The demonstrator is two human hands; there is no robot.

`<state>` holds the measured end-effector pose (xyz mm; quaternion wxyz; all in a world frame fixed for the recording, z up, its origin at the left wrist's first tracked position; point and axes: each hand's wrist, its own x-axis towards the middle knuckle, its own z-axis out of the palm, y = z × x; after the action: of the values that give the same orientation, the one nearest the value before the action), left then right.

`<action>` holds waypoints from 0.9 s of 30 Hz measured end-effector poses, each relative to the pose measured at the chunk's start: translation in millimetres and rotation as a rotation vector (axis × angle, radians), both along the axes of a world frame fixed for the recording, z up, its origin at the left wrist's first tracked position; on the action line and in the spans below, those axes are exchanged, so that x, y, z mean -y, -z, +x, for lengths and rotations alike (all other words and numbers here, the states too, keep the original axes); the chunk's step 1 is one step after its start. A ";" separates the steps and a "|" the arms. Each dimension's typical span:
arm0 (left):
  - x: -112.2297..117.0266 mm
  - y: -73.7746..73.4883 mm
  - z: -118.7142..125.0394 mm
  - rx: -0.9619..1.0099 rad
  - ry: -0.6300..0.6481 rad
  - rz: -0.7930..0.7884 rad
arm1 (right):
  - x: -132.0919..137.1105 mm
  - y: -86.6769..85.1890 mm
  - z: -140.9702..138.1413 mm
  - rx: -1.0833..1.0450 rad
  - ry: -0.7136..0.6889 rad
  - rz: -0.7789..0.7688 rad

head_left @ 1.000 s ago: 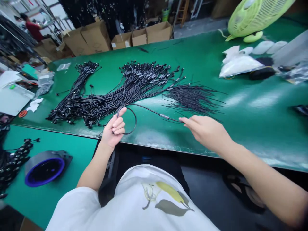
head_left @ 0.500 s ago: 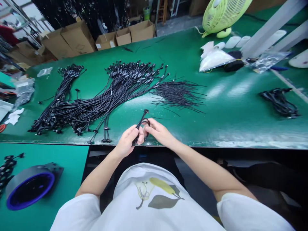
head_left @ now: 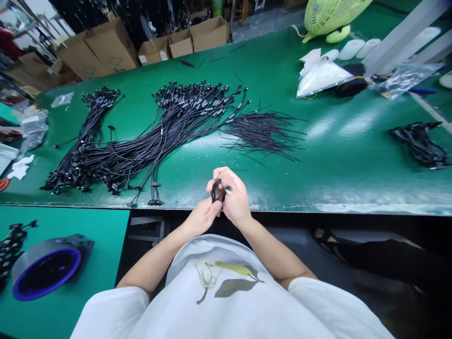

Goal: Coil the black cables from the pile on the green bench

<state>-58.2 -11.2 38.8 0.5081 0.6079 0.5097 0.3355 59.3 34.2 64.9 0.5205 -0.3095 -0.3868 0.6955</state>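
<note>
A black cable [head_left: 214, 192], wound into a small coil, is held between my two hands over the front edge of the green table. My left hand [head_left: 204, 215] pinches the lower side of the coil. My right hand [head_left: 236, 195] is closed around its right side, with the fingers curled over the top. The cable's ends are mostly hidden by my fingers. Beyond my hands lies a pile of thin black ties [head_left: 263, 134]. Left of it a large bundle of black cables [head_left: 155, 134] spreads across the table.
A smaller cable bundle [head_left: 93, 120] lies at the left. On the right are a tied cable [head_left: 422, 143], a white bag [head_left: 323, 77] and a green fan [head_left: 332, 19]. Cardboard boxes [head_left: 109, 49] stand behind the table. A tape roll [head_left: 47, 268] sits at lower left.
The coil has become smaller and tighter, and its protruding plug end no longer shows. My right hand has turned and closed around the coil; both hands have shifted slightly right.
</note>
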 end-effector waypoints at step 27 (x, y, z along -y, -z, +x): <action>-1.9 -21.7 -9.6 0.469 0.215 -0.662 | -29.3 6.7 69.3 1.394 -0.679 1.728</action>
<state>-67.9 -9.3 60.5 0.8104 0.3688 0.3941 0.2279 128.6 63.5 58.1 0.0190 -0.0472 -0.9985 -0.0177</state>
